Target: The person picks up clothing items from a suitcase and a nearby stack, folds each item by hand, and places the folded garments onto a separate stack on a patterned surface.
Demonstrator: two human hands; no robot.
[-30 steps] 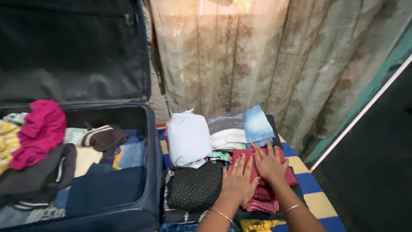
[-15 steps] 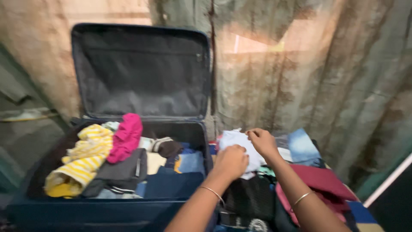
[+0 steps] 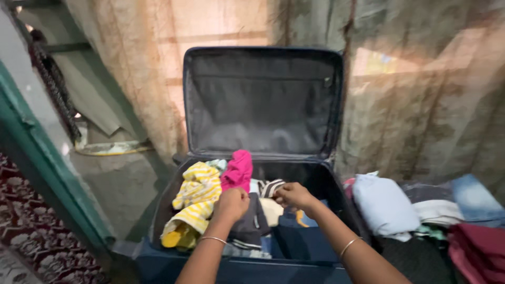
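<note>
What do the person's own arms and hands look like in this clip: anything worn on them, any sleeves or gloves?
Both forearms are bare, with no sleeves in view and no gloves. The left hand has a thin metal bangle at its wrist, and the right hand has a similar thin bangle further down the forearm. No rings or watch can be made out.

Stained curtain backs the room; patterned rug, perhaps.

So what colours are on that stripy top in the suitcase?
The stripy top is yellow and white, lying at the left of the open suitcase; the head view shows it.
</note>
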